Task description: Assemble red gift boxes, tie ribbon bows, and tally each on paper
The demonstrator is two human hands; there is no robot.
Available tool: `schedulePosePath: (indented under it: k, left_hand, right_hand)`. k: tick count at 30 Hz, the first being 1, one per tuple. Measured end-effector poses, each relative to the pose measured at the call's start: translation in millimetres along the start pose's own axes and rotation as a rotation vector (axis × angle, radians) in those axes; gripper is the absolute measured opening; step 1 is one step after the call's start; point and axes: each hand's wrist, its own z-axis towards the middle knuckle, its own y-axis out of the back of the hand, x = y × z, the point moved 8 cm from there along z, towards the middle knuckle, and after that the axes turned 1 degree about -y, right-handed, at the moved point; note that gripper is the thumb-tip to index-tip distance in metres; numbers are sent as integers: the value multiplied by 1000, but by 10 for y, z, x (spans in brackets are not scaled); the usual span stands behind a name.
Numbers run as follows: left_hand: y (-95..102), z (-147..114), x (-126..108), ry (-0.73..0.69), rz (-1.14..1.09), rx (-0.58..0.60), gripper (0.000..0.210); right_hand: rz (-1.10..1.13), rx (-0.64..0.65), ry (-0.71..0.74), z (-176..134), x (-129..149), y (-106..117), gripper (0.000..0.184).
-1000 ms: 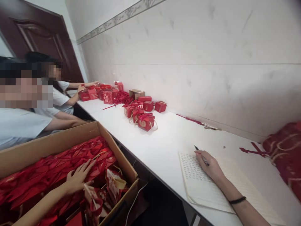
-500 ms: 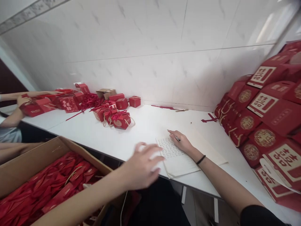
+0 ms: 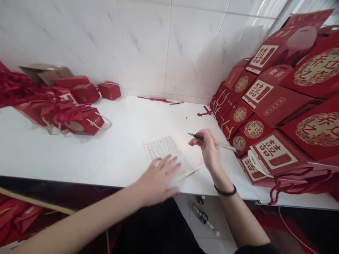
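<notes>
A pen (image 3: 197, 136) with a dark grip and clear barrel is held by my right hand (image 3: 209, 150), its tip pointing left above the paper. My left hand (image 3: 159, 180) is spread over the lower left part of a written sheet (image 3: 165, 146), fingers apart; whether the palm presses on it I cannot tell. Rows of small handwritten characters fill the sheet's upper part. A paler blank page (image 3: 189, 146) lies beside it under my right hand. A black band circles my right wrist.
Red gift boxes (image 3: 280, 109) with gold characters are stacked high at the right. Small red boxes (image 3: 87, 120) with rope handles stand at the left. A red cord (image 3: 152, 99) lies along the tiled wall. Below the table's edge, a carton (image 3: 39, 201) holds red items; a bottle (image 3: 202, 215) lies on the floor.
The view has turned right and nearer the table. My right hand has lifted the pen from the writing and tilted it. My left hand has come onto the written sheet.
</notes>
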Motion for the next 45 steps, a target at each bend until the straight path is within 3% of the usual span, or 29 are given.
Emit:
schedulePosePath:
  k: [4, 8, 11, 14, 19, 23, 31, 35, 45]
  left_hand:
    - [82, 12, 658, 200, -34, 52, 71]
    - [-76, -35, 937, 234, -106, 114, 85]
    - [-160, -44, 905, 211, -137, 150, 92]
    - [-180, -34, 846, 186, -151, 163, 94]
    - [-189, -34, 821, 172, -178, 176, 93]
    - [-182, -28, 803, 172, -190, 179, 93]
    - [-195, -9, 808, 186, -255, 157, 93]
    - [-167, -10, 835, 213, -318, 87, 83]
    - [-155, -7, 820, 187, -296, 72, 84]
  right_hand:
    - [-67, -39, -209, -722, -190, 205, 31]
    - [-369, -85, -288, -1150, -207, 221, 21]
    - [-416, -95, -297, -1141, -73, 60, 18]
    - [-291, -3, -244, -970, 1, -248, 20]
    - [-305, 139, -324, -809, -320, -599, 28]
    - [-447, 164, -344, -813, -464, -622, 32]
    - [-634, 189, -285, -801, -371, -635, 35]
    - [-658, 193, -279, -784, -380, -638, 35]
    - [-628, 186, -292, -796, -384, -633, 34]
